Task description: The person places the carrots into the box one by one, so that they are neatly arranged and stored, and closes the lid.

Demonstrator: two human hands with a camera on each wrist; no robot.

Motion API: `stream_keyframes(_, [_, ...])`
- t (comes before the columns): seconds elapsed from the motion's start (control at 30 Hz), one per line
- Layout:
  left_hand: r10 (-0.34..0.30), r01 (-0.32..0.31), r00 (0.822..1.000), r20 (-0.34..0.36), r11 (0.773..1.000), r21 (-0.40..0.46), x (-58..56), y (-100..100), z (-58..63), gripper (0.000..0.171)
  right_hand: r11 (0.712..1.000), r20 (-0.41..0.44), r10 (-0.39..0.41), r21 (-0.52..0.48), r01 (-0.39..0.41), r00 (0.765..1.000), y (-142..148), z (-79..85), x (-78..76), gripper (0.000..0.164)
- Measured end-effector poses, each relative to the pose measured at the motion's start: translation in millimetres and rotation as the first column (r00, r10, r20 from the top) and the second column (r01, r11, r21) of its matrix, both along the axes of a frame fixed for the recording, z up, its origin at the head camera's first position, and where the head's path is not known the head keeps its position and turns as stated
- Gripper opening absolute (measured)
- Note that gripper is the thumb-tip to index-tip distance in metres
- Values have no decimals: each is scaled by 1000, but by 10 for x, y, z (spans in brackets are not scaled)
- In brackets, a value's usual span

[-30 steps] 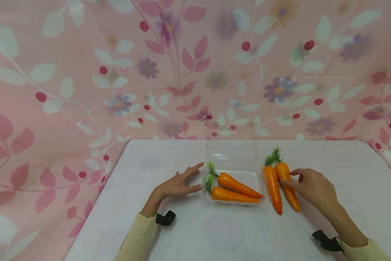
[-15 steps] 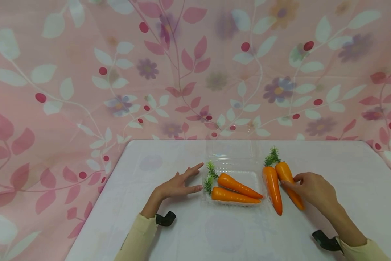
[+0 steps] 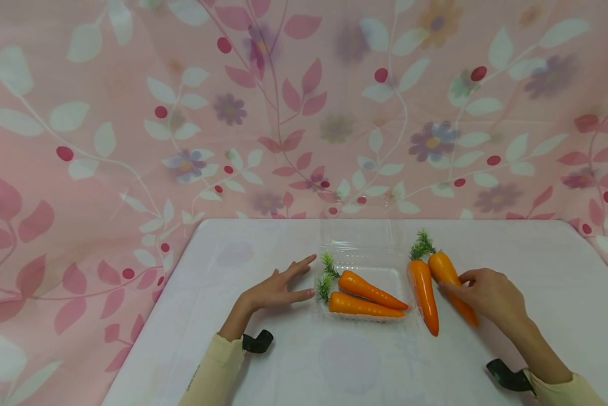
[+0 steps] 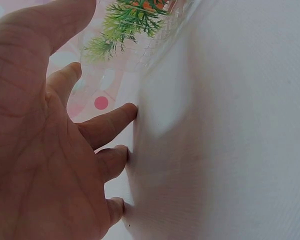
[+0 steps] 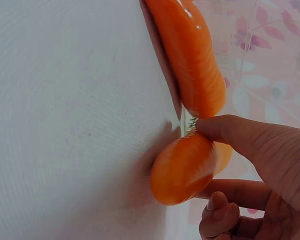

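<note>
My right hand (image 3: 497, 296) pinches an orange carrot (image 3: 443, 267) between thumb and fingers at the right of the table. In the right wrist view, the held carrot (image 5: 177, 172) points its rounded tip toward the camera. Close on its left lies another carrot (image 3: 423, 293); their green tops overlap. Two more carrots, an upper one (image 3: 367, 287) and a lower one (image 3: 360, 303), lie in a clear plastic container (image 3: 391, 275), leafy ends to the left. At the container's left side my left hand (image 3: 271, 290) spreads its fingers, holding nothing; its fingertips (image 4: 130, 111) rest by the tabletop.
The container's clear lid (image 3: 360, 232) is folded back toward the table's far edge. A white cloth covers the table (image 3: 253, 372). Behind it hangs a pink floral curtain (image 3: 283, 113). Black wrist cameras sit at both cuffs.
The carrot in my right hand has tilted, its tip swinging rightward away from the neighbouring carrot. My right hand has shifted slightly down and right. My left hand stays put.
</note>
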State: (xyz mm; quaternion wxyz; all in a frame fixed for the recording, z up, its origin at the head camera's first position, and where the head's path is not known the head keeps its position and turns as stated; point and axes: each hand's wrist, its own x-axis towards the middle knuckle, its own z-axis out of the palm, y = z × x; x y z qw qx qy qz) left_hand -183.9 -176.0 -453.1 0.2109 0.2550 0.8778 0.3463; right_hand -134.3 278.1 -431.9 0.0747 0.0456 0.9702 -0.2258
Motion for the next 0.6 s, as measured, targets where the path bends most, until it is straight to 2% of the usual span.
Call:
stream_keyframes(0.4, [-1,1,1000,-6,1000,-3,-3,1,2,82,1000,-123,-29,-8,28,992,-28,-34,14,68])
stream_keyframes(0.6, [-2,2,1000,2,1000,-2,-4,-1,2,82,999,-150,-35,-22,32,988,-44,-21,15,69])
